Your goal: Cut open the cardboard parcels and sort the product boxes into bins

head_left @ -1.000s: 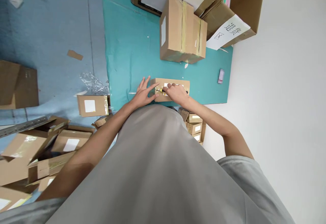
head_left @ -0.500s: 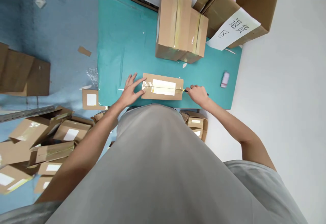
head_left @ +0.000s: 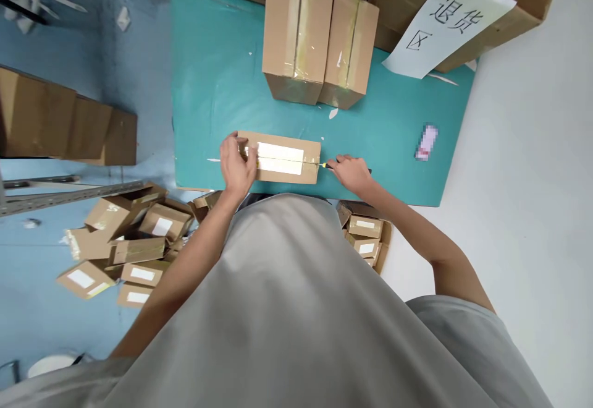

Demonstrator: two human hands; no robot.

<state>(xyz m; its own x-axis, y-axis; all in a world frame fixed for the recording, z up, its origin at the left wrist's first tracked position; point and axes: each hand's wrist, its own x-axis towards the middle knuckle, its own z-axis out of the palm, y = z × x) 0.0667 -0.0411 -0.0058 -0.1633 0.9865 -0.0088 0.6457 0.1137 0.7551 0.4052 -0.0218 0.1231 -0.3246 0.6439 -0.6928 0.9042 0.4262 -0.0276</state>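
A small cardboard box (head_left: 278, 177) with a white label and a slit line along its top lies lengthwise on the teal tabletop (head_left: 217, 99), close to my body. My left hand (head_left: 238, 164) grips its left end, fingers bent over the top and far edge. In my right hand (head_left: 352, 173) is a black and yellow utility knife (head_left: 328, 165), fingers closed round the handle. Its tip is at the right end of the box, level with the slit; whether it touches the cardboard I cannot tell.
Two taped cartons (head_left: 296, 31) stand farther back, beside a large open box (head_left: 407, 0) with a paper sign. A blurred-out item (head_left: 426, 142) lies at the right. Piled boxes (head_left: 139, 253) cover the floor at lower left; a wall (head_left: 523, 179) closes off the right.
My right hand has drawn the knife rightward along the box top to its right end, baring the label and slit. My left hand has gone from spread fingers to gripping the box's left end.
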